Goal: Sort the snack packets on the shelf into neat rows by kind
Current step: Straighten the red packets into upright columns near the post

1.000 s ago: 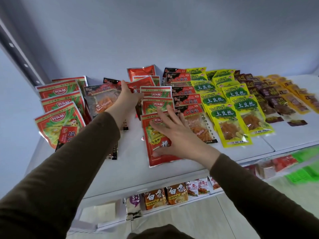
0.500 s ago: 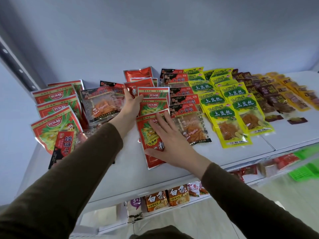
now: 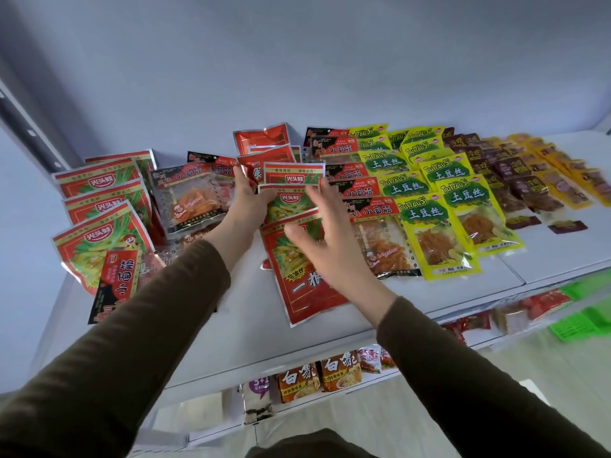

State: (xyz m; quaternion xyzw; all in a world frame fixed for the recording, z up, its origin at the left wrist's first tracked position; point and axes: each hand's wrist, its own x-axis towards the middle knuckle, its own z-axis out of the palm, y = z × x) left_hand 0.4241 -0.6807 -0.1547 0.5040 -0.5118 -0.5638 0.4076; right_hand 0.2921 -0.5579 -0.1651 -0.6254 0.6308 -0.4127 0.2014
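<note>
A column of red-and-green snack packets [image 3: 299,279] lies overlapped in the middle of the white shelf [image 3: 231,335]. My left hand [image 3: 248,203] touches the column's left edge with fingers stretched toward the back. Spread wide, my right hand [image 3: 319,236] rests over the column, holding nothing. More red-and-green packets [image 3: 99,186] are stacked at the far left. Clear packets with red-black headers [image 3: 195,203] lie between the two groups, and a neat row of them [image 3: 370,209] sits right of my hands. One such packet [image 3: 115,285] lies loose at the front left.
Yellow-green packets [image 3: 426,223] form two rows further right, then brown packets [image 3: 522,190] and orange-yellow ones [image 3: 562,166]. Plain red packets [image 3: 261,140] lean at the back wall. A lower shelf holds noodle packs [image 3: 330,371] and green baskets [image 3: 582,322].
My right hand has slid from the front packet toward the back of the middle column. The left hand has come in against the column's left edge. The view has shifted slightly.
</note>
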